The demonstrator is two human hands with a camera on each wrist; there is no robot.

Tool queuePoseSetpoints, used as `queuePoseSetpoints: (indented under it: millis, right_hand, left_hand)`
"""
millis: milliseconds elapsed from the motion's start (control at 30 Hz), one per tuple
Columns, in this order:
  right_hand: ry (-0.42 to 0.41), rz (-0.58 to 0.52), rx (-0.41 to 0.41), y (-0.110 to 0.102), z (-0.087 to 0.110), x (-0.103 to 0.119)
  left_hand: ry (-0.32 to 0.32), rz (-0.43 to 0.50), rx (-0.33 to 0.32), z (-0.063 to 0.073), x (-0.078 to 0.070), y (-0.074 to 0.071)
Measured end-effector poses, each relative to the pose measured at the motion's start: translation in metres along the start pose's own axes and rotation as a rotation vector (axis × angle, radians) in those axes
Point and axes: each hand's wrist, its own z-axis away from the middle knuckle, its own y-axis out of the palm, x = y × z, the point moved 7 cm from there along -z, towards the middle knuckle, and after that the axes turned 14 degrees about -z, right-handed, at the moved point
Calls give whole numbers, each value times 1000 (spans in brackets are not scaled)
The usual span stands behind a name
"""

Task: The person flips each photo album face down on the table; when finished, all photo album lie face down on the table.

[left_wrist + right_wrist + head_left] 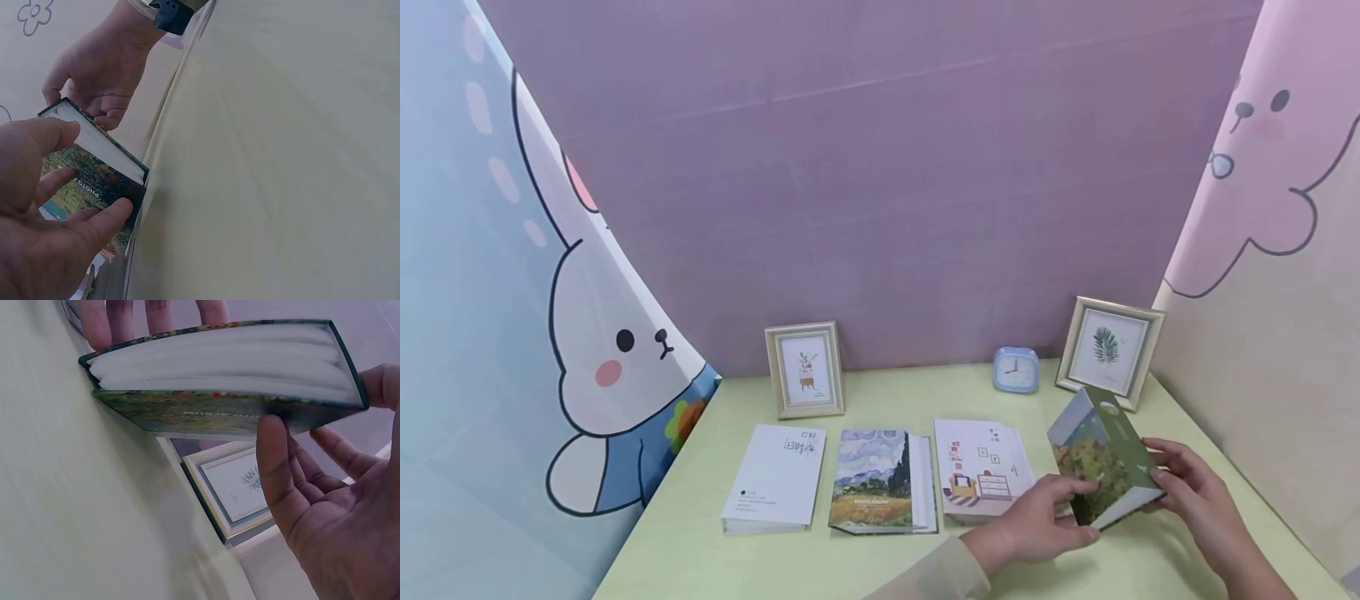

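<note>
A thick photo album with a painted landscape cover and green spine stands tilted at the right of the table. My right hand grips its spine side, with the thumb on one cover and fingers on the other side. My left hand touches the painted front cover with fairly straight, spread fingers. White page edges show between the covers in the right wrist view. To the left lie a white album with furniture drawings, a landscape photo album and a plain white album.
Behind the albums stand a plant-picture frame, a blue alarm clock and a leaf-picture frame. A purple cloth backs the pale green table. Printed cartoon curtains line the sides.
</note>
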Motion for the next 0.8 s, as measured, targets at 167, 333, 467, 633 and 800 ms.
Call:
queuePoseSetpoints:
  millis: [167,333,467,633,800]
  right_hand:
    - [41,41,-76,-8,1,-4]
    - [115,174,-170,-17,1,-9]
    - [180,311,-228,-22,1,-11]
    - [232,402,-276,-26,2,-10]
    - [271,466,-297,-28,3,-10]
  left_hand:
    - [29,-101,14,0,-1,1]
    - [39,-239,33,0,0,3]
    - [44,-298,52,0,1,4]
    - [40,-281,93,-1,1,7]
    - [-2,-178,167,-2,7,14]
